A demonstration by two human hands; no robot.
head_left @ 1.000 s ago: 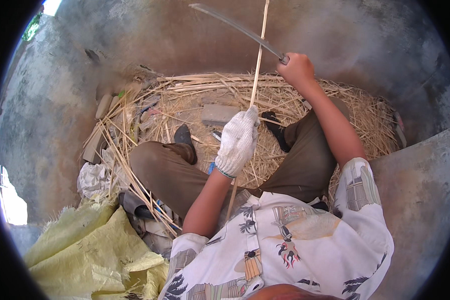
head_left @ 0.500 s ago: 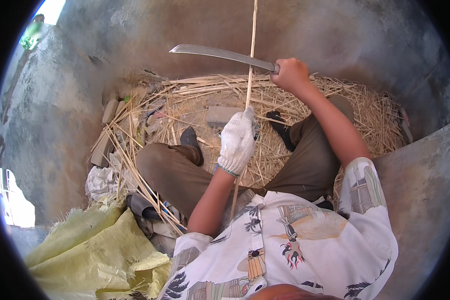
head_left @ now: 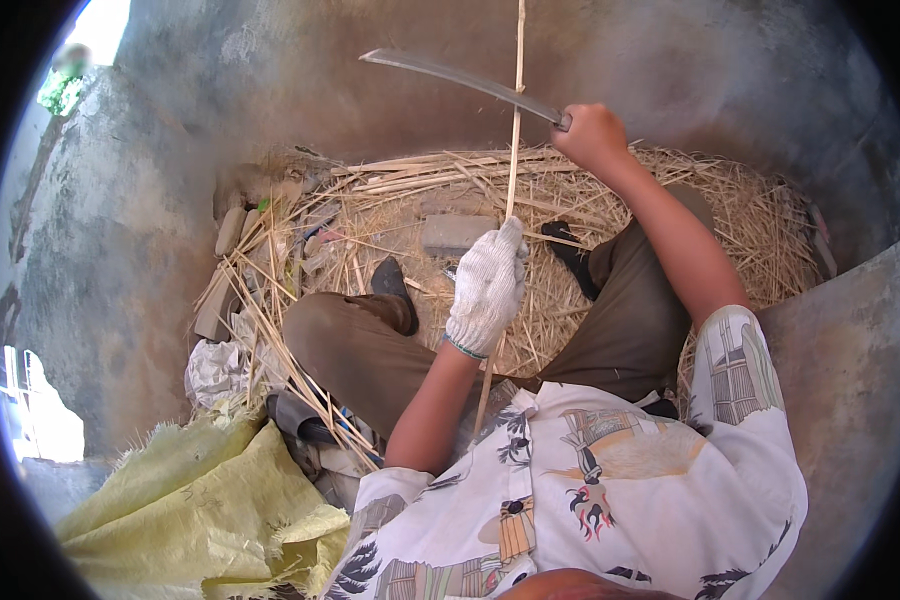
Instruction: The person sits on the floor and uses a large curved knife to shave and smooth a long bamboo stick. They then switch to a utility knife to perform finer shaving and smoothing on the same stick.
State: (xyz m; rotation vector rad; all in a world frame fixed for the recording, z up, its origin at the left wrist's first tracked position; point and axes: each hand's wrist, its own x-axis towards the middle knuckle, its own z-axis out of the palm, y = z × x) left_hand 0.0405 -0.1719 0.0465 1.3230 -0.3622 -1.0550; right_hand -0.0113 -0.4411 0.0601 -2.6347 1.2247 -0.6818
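My left hand (head_left: 488, 285), in a white knitted glove, is closed around a long thin bamboo strip (head_left: 514, 165). The strip stands lengthwise before me, running past the upper edge of the view and back under my left wrist toward my shirt. My bare right hand (head_left: 592, 136) grips the handle of a long curved knife (head_left: 440, 72). Its blade points left and crosses the strip well above the glove. Whether the edge bites into the strip I cannot tell. The handle is mostly hidden in my fist.
Shavings and split strips (head_left: 740, 220) cover the ground around my legs. A grey brick (head_left: 457, 235) lies between my feet. At the lower left is a yellow woven sack (head_left: 200, 500), with more strips (head_left: 320, 405) beside my left knee. A wall (head_left: 370, 90) rises in front.
The knife has tilted, its tip now higher and the handle end slightly to the right. The whole scene has shifted a little rightward. Both hands keep their grips.
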